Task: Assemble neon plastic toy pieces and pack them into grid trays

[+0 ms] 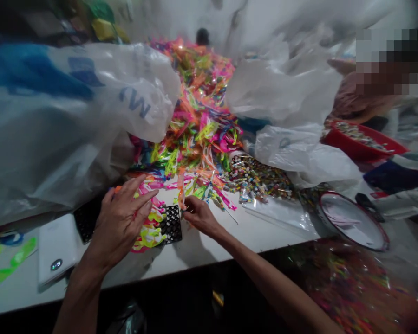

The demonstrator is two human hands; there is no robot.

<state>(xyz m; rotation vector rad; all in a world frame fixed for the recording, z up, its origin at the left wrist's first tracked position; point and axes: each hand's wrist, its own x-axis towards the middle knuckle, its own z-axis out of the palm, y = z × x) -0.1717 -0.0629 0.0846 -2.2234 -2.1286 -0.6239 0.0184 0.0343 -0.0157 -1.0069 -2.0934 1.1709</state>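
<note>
My left hand [123, 215] has its fingers stretched out over a row of yellow, pink and white soft plastic pieces [151, 234]. These lie on a black grid tray [172, 225] near the table's front edge. Just right of the tray, my right hand [200, 214] pinches an orange plastic piece [181, 188] between thumb and fingers. Its lower end is hidden by the fingertips. A thin metal rod [231, 216] lies beyond that hand. Behind both hands rises a big heap of bright pink, orange and green pieces [202, 125].
Large white plastic bags flank the heap, one left [101, 111] and one right [282, 88]. Small multicoloured parts [261, 178] are piled on the right. A rimmed dish [355, 220], a red bowl [365, 137] and a white device [57, 250] are around. A person sits at far right.
</note>
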